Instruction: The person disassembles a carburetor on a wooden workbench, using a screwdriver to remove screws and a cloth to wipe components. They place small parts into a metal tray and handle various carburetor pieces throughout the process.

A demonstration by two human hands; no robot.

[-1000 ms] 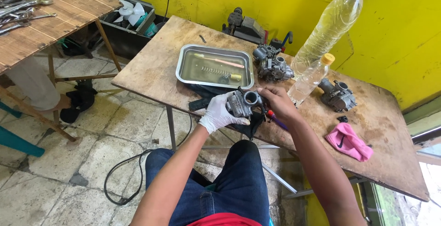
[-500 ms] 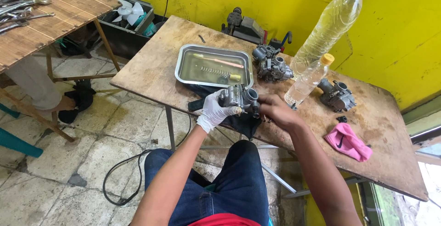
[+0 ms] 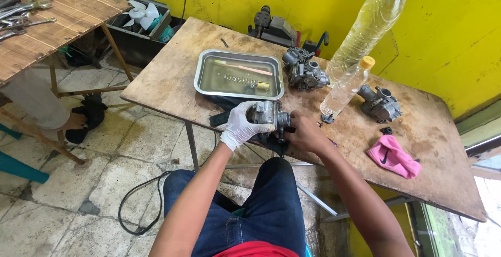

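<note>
Closest to me are my knees in blue jeans, with both forearms reaching forward over them. My left hand (image 3: 239,126), in a white glove, is wrapped around a grey metal carburetor (image 3: 269,115) held just above the near edge of the wooden tabletop (image 3: 172,79). My right hand (image 3: 305,134), bare, is closed against the carburetor's right end, fingers curled on it; I cannot tell exactly which part they pinch. Under the carburetor lies a dark cloth (image 3: 229,112), touching the tabletop edge. Just beyond sits a shallow metal tray (image 3: 204,74) holding liquid, a spring, a small brass piece and a thin pinkish stick. To the right of the tray I see a second carburetor (image 3: 305,69), then a small clear bottle with a yellow cap (image 3: 347,87) leaning beside a tall clear bottle with a red cap (image 3: 368,27). Further right rest a third carburetor (image 3: 380,103) and a pink cloth (image 3: 394,155). At the back stands a yellow wall (image 3: 449,22).
</note>
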